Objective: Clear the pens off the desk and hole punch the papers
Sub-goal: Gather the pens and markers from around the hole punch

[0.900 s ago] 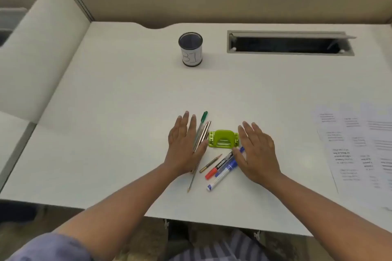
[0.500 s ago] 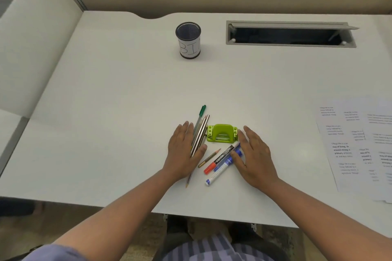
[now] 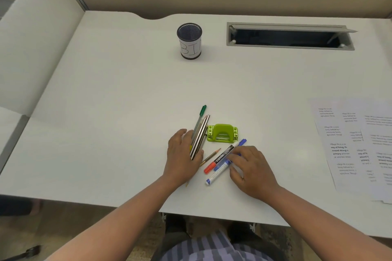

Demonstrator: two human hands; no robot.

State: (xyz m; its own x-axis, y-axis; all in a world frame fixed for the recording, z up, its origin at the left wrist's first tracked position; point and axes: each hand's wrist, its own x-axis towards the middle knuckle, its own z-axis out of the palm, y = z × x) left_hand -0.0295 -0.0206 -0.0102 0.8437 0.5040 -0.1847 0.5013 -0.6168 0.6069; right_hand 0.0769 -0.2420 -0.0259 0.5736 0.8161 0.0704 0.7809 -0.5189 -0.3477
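Note:
A green-capped pen (image 3: pixel 203 110) and two striped pencils (image 3: pixel 201 131) lie bundled across the fingers of my left hand (image 3: pixel 182 154), which curls around their lower ends. A green hole punch (image 3: pixel 222 132) sits just right of them. Below it lie a short pencil (image 3: pixel 212 154), a red-capped marker (image 3: pixel 220 158) and two blue markers (image 3: pixel 214 178). My right hand (image 3: pixel 252 167) has its fingertips and thumb closed on the blue markers, which still touch the desk. Printed papers (image 3: pixel 356 144) lie spread at the right.
A black mesh pen cup (image 3: pixel 189 40) with a white label stands at the back centre. An open cable slot (image 3: pixel 290 37) is recessed in the desk at the back right. A white partition (image 3: pixel 38 34) borders the left side. The desk's front edge (image 3: pixel 212 217) is close to my body.
Both hands went from lying flat beside the pens to curling in. The left fingers slid under the pencils and green pen; the right fingers closed on the blue markers.

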